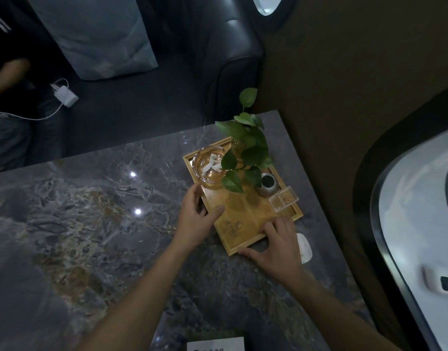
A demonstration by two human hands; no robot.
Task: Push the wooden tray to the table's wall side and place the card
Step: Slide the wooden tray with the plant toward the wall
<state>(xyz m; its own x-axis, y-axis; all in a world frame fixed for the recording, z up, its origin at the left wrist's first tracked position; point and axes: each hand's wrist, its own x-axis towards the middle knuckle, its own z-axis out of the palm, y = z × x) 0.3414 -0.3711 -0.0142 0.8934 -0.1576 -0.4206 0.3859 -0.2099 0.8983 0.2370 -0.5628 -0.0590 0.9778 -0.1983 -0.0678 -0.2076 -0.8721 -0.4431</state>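
The wooden tray (243,224) lies on the grey marble table (91,224) close to the right edge by the wall. On it stand a glass ashtray (210,171), a leafy plant (245,153), a small metal pot (268,184) and a clear box (283,198). My left hand (196,219) rests against the tray's left rim, thumb over its floor. My right hand (276,249) presses on the tray's near corner, fingers spread. A white card (215,344) lies at the table's near edge, partly cut off by the frame.
A small white object (305,248) lies on the table just right of my right hand. A dark sofa (233,59) with a pale cushion (96,39) stands beyond the table. A charger and cable (65,95) lie on the seat. The brown wall (344,97) borders the table's right side.
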